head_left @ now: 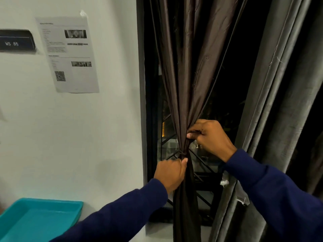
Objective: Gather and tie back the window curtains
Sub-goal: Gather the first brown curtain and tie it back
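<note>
Both hands are clamped on the brown curtain [185,84]. Left hand [170,173] fists it below the pinch. Right hand [208,137] fingers [192,135] pinch just above.

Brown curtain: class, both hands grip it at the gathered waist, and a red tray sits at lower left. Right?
Not quite. The head view shows the tray is teal, not red. Both the left hand and right hand do grip the brown curtain.

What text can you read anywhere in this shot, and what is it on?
"WS 05": white letters on the dark sign on the wall, left edge.
Paper sheet taped to the wall: heading, text lines and photo captions are all too small and blurred to read.
QR code on that sheet: a code, no legible words.
Curtain, tray and sleeves: no text.
</note>
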